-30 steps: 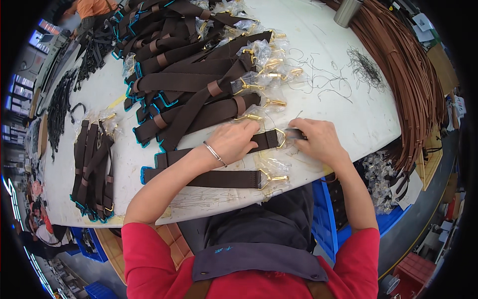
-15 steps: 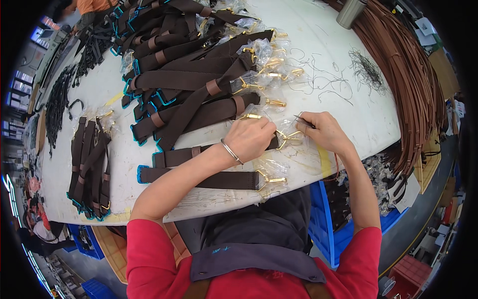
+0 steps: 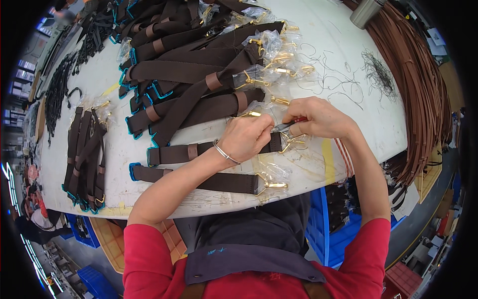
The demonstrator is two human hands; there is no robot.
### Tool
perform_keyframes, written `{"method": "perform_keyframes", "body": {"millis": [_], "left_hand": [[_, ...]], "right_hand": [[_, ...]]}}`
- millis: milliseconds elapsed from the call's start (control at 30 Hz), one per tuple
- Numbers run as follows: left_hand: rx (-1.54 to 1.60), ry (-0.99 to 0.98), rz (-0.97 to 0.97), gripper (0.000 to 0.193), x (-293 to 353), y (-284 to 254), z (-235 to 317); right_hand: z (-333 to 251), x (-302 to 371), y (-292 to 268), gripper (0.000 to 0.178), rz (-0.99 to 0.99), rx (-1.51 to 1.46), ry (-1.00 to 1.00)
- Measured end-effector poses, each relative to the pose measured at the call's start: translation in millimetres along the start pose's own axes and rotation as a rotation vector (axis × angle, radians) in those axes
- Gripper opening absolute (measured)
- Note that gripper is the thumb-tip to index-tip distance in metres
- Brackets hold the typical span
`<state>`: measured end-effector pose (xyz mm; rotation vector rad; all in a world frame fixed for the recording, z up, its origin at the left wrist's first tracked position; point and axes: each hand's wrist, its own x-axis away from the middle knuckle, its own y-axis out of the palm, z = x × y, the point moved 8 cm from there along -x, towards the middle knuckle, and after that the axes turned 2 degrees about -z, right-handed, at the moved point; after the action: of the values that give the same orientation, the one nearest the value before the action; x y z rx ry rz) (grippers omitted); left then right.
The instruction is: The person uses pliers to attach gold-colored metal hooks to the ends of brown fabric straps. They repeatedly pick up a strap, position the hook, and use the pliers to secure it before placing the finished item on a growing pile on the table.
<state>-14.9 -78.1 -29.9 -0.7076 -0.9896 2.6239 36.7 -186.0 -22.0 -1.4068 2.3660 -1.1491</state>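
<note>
My right hand point(image 3: 321, 117) grips thread snips point(image 3: 283, 127) with grey blades and a bit of red showing between the fingers. The blades point left, at the clasp end of a dark brown webbing strap point(image 3: 219, 149). My left hand point(image 3: 247, 135) is closed in a pinch over that same end, close to the blade tips; what its fingers hold is hidden. The strap bears a gold clasp point(image 3: 290, 143) and a small brown leather loop. Nearer to me lies another strap point(image 3: 226, 181) with a gold hook point(image 3: 275, 185) in clear plastic wrap.
Many similar straps point(image 3: 184, 70) with blue-covered ends are heaped beyond my hands. A smaller bundle point(image 3: 87, 154) lies at the left. Loose threads point(image 3: 378, 74), a metal flask point(image 3: 366, 12) and long brown strips point(image 3: 418, 79) are at the right. A blue crate point(image 3: 318, 224) stands below the table edge.
My right hand has moved slightly left and turned, bringing the snips up to the strap end near my left fingertips. The whole view has shifted a little.
</note>
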Motion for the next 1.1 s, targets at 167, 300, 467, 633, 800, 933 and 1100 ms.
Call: {"method": "perform_keyframes", "body": {"millis": [167, 300, 467, 633, 800, 933, 1100], "left_hand": [[-0.001, -0.018, 0.0, 0.007, 1, -1, -1], [0.003, -0.018, -0.019, 0.007, 0, 1, -1], [0.01, -0.028, -0.016, 0.005, 0, 0, -1], [0.013, -0.023, -0.011, 0.006, 1, 0, -2], [0.01, -0.029, -0.014, 0.006, 0, -1, -1], [0.064, -0.077, 0.002, 0.006, 0, -2, -4], [0.104, -0.11, -0.002, 0.006, 0, -3, -7]], "right_hand": [[-5, 0, 7, 0.018, 0.019, -0.002, -0.038], [-1, 2, 8, 0.016, 0.055, -0.01, -0.031], [-5, 1, 7, 0.015, 0.055, 0.011, -0.047], [-5, 1, 7, 0.013, 0.073, 0.006, -0.061], [-2, 0, 8, 0.012, 0.076, -0.042, -0.077], [-7, -1, 8, 0.014, 0.059, -0.008, -0.058], [-11, -3, 7, 0.017, 0.032, 0.032, -0.048]]}}
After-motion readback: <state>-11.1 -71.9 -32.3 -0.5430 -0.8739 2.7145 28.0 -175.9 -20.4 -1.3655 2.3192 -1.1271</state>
